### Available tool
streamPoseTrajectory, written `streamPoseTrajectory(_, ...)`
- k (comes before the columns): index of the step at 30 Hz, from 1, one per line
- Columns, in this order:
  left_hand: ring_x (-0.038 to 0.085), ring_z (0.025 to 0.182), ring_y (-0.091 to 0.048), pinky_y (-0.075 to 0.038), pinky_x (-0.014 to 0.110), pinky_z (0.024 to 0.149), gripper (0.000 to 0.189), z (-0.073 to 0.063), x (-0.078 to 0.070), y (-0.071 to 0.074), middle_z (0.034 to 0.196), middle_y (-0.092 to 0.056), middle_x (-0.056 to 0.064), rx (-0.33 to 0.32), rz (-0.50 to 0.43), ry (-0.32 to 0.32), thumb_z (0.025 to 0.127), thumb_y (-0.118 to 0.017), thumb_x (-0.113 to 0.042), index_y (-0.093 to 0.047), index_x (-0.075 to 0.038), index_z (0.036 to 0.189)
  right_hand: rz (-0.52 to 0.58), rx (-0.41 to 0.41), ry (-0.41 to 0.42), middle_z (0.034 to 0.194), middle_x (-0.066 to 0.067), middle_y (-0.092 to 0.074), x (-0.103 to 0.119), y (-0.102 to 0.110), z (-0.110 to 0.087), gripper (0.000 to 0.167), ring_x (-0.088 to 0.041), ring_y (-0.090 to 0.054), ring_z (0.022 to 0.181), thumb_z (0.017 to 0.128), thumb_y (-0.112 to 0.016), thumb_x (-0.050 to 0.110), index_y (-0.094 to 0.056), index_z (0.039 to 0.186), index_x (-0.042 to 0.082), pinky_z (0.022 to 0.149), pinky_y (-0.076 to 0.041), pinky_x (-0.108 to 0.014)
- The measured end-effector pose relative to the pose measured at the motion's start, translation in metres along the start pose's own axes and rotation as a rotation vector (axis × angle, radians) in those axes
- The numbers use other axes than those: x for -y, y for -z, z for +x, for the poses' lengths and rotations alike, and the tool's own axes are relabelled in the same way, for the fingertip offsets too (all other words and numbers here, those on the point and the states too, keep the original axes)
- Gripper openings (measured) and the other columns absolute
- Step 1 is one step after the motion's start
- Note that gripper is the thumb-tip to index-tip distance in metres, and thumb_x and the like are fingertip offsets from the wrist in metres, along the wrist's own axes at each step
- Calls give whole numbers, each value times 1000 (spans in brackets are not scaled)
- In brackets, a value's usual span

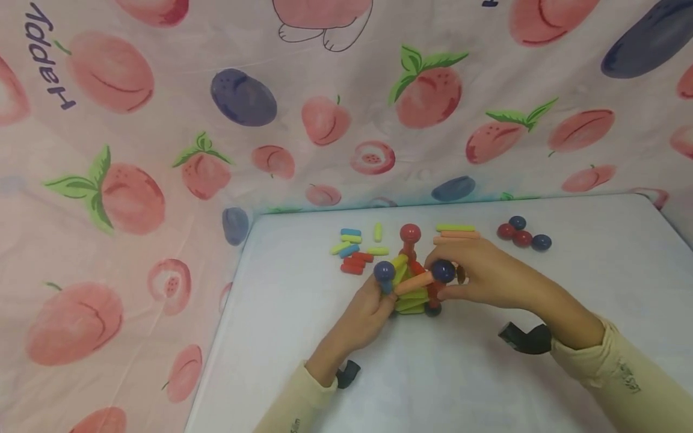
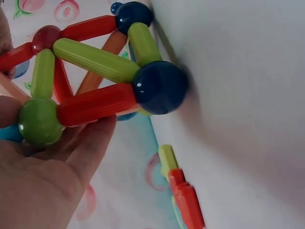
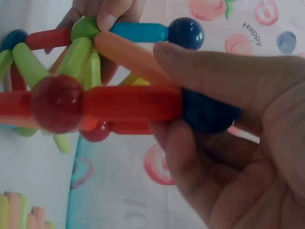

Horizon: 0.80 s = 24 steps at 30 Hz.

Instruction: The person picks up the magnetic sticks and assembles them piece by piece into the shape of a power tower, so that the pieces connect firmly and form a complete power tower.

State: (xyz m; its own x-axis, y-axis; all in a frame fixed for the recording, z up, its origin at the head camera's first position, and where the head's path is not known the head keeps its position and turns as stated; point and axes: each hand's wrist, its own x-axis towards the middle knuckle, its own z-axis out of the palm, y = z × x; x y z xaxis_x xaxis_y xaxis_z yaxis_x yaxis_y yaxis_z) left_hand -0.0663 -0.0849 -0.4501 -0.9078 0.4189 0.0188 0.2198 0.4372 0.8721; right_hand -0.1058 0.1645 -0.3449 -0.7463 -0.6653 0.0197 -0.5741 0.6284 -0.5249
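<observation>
"So, what are the fingers doing?"

"Gripping, on both sides. The right hand [image 1: 484, 273] pinches a navy ball [image 3: 209, 112] together with the end of a red rod [image 3: 131, 103], and an orange rod [image 3: 136, 57] runs in under the thumb. The left hand [image 1: 364, 317] holds a green ball [image 2: 40, 121] between thumb and fingers."

"How would it handle?"

"Light, I'd judge, and stiff along each rod, but weaker at the joints: the balls seem only to butt against the rod ends, perhaps by magnets, so a twist could pop one free. The glossy balls look slippery; I'd take hold at a joint, ball and rod end in one pinch."

"And where is the whole thing?"

"The ball-and-rod frame [image 1: 412, 299] is between the hands, with the left at its eight o'clock and the right at three. It's low over the white table [image 1: 271, 337]; whether it rests there I can't tell."

"Materials?"

"Hard, smooth plastic, by the shine. The balls are round and polished; the yellow-green rods [image 2: 95, 61] are straight and faceted, and the pieces meet in triangles."

"Farther out?"

"Loose short rods [image 1: 352, 269] lie at the frame's ten o'clock, longer loose rods [image 1: 459, 235] between one and two, and loose balls [image 1: 522, 239] past two. At twelve, beyond the table, hangs a soft, fruit-printed cloth [image 1: 341, 72]."
</observation>
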Motion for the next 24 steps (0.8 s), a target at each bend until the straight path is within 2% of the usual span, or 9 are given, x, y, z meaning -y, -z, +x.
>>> streamPoseTrajectory(2, 8, 127, -51, -43, 39, 117, 55, 2, -4, 0, 145, -51, -4, 0, 10, -2, 104, -43, -20, -31, -22, 157, 28, -4, 8, 101, 15, -71, -3, 0, -3, 41, -14, -68, 95, 76, -91, 18, -72, 112, 25, 75, -61, -29)
streamPoseTrajectory(4, 7, 126, -52, -44, 40, 116, 54, 2, -6, 0, 145, -53, -4, -2, 4, 1, 104, -44, -20, -33, -26, 157, 56, -10, 16, 106, 14, -74, -5, -2, -5, 42, -19, -71, 105, 78, -89, 15, -72, 115, 23, 82, -62, -34)
streamPoseTrajectory(7, 4, 127, -53, -44, 41, 116, 53, 2, -8, 0, 148, -53, -7, -2, -31, 17, 107, -44, -27, -31, -37, 157, 72, -31, 25, 108, 13, -75, -8, -6, -7, 41, -27, -67, 121, 80, -87, 12, -72, 116, 21, 87, -61, -42)
streamPoseTrajectory(9, 3, 128, -53, -44, 41, 116, 53, 2, -7, 0, 148, -53, -9, 0, -47, 19, 108, -43, -30, -28, -43, 157, 81, -35, 19, 107, 13, -75, -9, -8, -8, 41, -22, -71, 113, 80, -87, 11, -72, 117, 21, 86, -62, -40)
streamPoseTrajectory(11, 3, 128, -53, -44, 41, 116, 55, 2, -5, -1, 149, -53, -9, 2, -46, 20, 107, -44, -27, -27, -44, 157, 81, -42, 9, 108, 13, -75, -9, -10, -9, 41, -22, -71, 112, 80, -87, 11, -72, 117, 22, 86, -62, -39)
streamPoseTrajectory(14, 5, 126, -54, -44, 40, 115, 62, 3, -2, -2, 148, -53, -7, -2, 3, 21, 103, -51, -21, -28, -38, 158, 101, -40, 0, 113, 8, -74, -11, -12, -10, 43, -17, -74, 103, 80, -87, 12, -71, 118, 22, 83, -62, -35)
streamPoseTrajectory(19, 11, 115, -57, -50, 39, 108, 56, 5, 4, 3, 133, -58, -3, -61, 116, 42, 95, -67, -23, -45, -22, 147, 208, 14, -24, 131, -2, -68, -27, -12, -13, 54, -14, -74, 103, 81, -86, 13, -65, 130, 20, 85, -62, -31)
streamPoseTrajectory(22, 14, 101, -58, -55, 34, 91, 53, 7, 9, 11, 123, -62, -2, -57, 85, 75, 89, -71, -21, -53, -19, 139, 263, 35, -60, 128, -1, -70, -48, -11, -15, 59, -15, -72, 105, 83, -84, 9, -61, 137, 18, 86, -61, -30)
streamPoseTrajectory(24, 16, 96, -58, -54, 32, 82, 53, 9, 14, 18, 120, -64, -2, -34, 50, 101, 86, -69, -18, -56, -16, 137, 229, 27, -97, 118, 1, -73, -66, -12, -16, 54, -17, -71, 103, 84, -82, 8, -64, 134, 17, 85, -61, -32)
